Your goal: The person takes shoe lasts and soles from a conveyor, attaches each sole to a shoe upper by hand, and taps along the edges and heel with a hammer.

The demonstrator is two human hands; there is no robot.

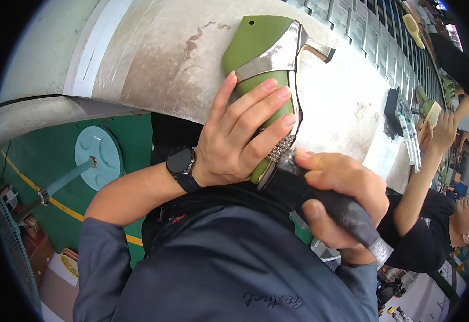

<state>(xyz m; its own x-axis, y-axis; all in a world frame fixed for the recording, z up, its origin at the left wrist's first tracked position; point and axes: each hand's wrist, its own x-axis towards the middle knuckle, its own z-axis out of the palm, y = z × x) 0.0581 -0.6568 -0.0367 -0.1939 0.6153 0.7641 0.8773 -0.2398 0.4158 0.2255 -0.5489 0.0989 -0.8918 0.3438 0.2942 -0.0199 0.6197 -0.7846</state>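
Workpiece: one silver shoe (277, 56), mounted on a green last (258, 35). It lies on its side across the near edge of the table (164, 64), heel end toward the far edge, toe projecting past the near edge toward the operator.

Grip: the left hand (234, 142) is clamped on the shoe, fingers across the last with tips by the sole side. The right hand (352, 177) is closed around a dark-handled tool (347, 210), its head end at the toe. The working face is covered, so the tool is possibly a hammer, and contact cannot be confirmed.

Status: silver back section, heel (316, 46) and studded toe band (282, 147) are in place. Judged from this, assembly is well advanced. Finishing at the band appears to be in hand; completing it and withdrawing the last presumably remain.
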